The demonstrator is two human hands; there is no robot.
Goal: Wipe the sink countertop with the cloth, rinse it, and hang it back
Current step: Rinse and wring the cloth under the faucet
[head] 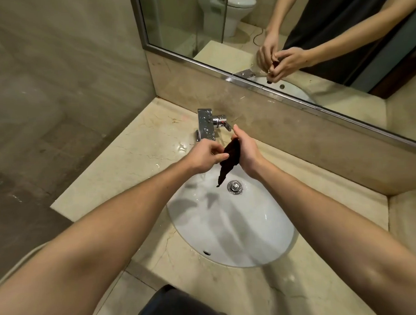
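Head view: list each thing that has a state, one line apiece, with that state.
cloth: bunched, held above the sink, tail hanging down.
left hand: pinches the cloth.
right hand: holds the cloth's upper end.
faucet: no stream visible.
sink: no standing water, drain in sight.
countertop: wet glints by the faucet.

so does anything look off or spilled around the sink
Nothing broken or askew. Only wet patches glint on the countertop beside the faucet. The cloth hangs over the basin.
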